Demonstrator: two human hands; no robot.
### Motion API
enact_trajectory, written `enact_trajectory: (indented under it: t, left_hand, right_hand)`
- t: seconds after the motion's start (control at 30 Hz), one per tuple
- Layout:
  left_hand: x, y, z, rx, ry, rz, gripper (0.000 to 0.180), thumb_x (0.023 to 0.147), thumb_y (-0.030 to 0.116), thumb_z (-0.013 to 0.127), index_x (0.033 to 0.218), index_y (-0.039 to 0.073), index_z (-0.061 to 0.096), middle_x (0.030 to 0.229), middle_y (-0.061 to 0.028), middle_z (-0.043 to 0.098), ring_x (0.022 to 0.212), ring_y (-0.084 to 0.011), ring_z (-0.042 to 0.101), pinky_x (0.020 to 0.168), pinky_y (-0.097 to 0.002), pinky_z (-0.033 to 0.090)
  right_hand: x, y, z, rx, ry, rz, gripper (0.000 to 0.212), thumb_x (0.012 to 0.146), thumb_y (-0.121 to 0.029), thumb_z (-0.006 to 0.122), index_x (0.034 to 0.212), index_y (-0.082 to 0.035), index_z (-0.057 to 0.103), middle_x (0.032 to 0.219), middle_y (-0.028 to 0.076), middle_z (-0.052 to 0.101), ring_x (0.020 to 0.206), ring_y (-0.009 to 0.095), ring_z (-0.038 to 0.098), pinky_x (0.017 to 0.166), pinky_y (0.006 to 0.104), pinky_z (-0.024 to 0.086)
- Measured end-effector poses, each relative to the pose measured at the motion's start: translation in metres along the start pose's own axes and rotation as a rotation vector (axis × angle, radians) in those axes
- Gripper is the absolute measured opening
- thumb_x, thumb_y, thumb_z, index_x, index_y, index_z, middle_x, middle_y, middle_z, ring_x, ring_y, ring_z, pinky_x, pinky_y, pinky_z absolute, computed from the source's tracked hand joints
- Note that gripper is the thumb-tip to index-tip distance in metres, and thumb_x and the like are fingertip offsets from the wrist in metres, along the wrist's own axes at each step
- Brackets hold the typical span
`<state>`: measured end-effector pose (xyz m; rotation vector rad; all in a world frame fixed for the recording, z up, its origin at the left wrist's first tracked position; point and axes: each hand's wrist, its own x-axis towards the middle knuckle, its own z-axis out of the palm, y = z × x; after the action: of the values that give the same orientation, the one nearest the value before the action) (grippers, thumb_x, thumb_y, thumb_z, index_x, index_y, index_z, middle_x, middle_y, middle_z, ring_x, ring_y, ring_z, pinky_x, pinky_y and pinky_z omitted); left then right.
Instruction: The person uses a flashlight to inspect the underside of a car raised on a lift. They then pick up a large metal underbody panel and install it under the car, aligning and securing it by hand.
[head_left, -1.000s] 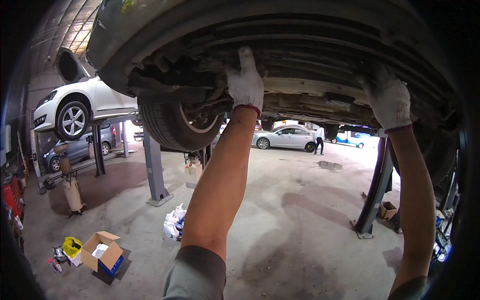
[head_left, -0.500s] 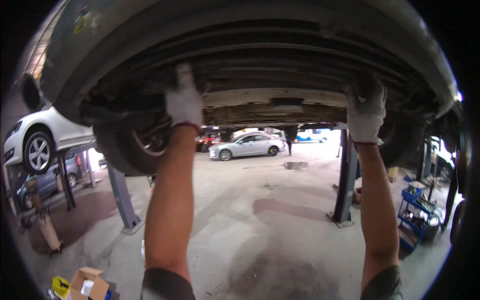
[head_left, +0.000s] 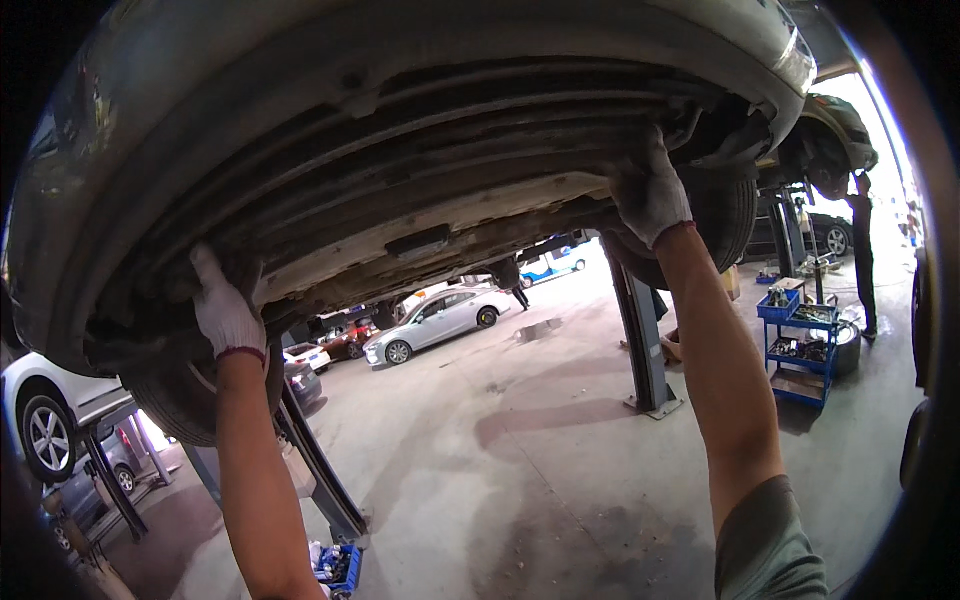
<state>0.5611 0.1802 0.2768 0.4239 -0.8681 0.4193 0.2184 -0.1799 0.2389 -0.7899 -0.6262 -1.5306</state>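
Below left hand and right hand, can see the grey, stained concrete floor of a garage. Above and between both hands, can see the dark underside of one raised car. Reaches up to it gloved in white, thumbs extended. Cannot tell if grasping or only pressing, with fingers lost in shadow. Can count two tyres, one near each hand; one silver car, between the hands but farther back; one white car, lower left of left hand; one blue crate, below left hand; one blue tool cart, lower right of right hand.
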Motion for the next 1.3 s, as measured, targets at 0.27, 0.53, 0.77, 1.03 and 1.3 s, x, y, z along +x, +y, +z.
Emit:
enact_trajectory:
  t: [0.27, 0.53, 0.77, 1.03, 1.3]
  left_hand:
    - [-0.01, 0.003, 0.009, 0.086, 0.111, -0.085, 0.085, 0.093, 0.055, 0.068, 0.15, -0.002, 0.042, 0.146, -0.017, 0.053, 0.123, -0.0296, 0.059, 0.103, -0.0379, 0.052]
    - [-0.013, 0.008, 0.01, -0.128, -0.069, -0.166, 0.077, 0.092, 0.053, 0.069, 0.152, 0.012, 0.045, 0.153, -0.0085, 0.05, 0.134, -0.028, 0.051, 0.117, -0.0414, 0.036]
    - [-0.015, 0.012, 0.005, -0.189, -0.09, -0.073, 0.072, 0.099, 0.053, 0.057, 0.155, 0.01, 0.041, 0.156, -0.012, 0.045, 0.141, -0.03, 0.044, 0.123, -0.0443, 0.029]
    - [-0.047, 0.024, 0.033, -0.023, 0.033, -0.027, 0.085, 0.098, 0.053, 0.058, 0.162, 0.011, 0.023, 0.166, -0.0117, 0.028, 0.15, -0.0316, 0.029, 0.126, -0.0448, 0.021]
    - [-0.043, 0.017, 0.043, -0.071, 0.064, 0.002, 0.082, 0.099, 0.053, 0.058, 0.161, 0.01, 0.028, 0.163, -0.0107, 0.034, 0.148, -0.0291, 0.035, 0.126, -0.041, 0.022]
  right_hand:
    - [0.028, -0.004, 0.005, -0.186, -0.073, -0.008, 0.07, 0.097, -0.045, 0.068, 0.146, 0.0, 0.047, 0.143, 0.02, 0.055, 0.127, 0.031, 0.057, 0.108, 0.0404, 0.052]
    - [0.026, -0.001, -0.017, 0.031, -0.2, 0.07, 0.07, 0.095, -0.044, 0.07, 0.147, -0.004, 0.047, 0.146, 0.015, 0.052, 0.132, 0.032, 0.052, 0.115, 0.0436, 0.044]
    - [0.018, -0.001, -0.014, 0.156, -0.234, 0.099, 0.061, 0.097, -0.041, 0.069, 0.139, 0.0, 0.054, 0.136, 0.016, 0.062, 0.124, 0.03, 0.06, 0.11, 0.0429, 0.048]
    - [0.034, -0.013, -0.005, 0.043, -0.137, 0.12, 0.067, 0.089, -0.048, 0.077, 0.13, 0.003, 0.059, 0.124, 0.014, 0.065, 0.108, 0.024, 0.064, 0.091, 0.0387, 0.053]
    - [0.023, -0.026, 0.004, -0.043, -0.021, 0.163, 0.064, 0.091, -0.047, 0.075, 0.128, 0.003, 0.059, 0.12, 0.014, 0.066, 0.106, 0.024, 0.065, 0.089, 0.0357, 0.056]
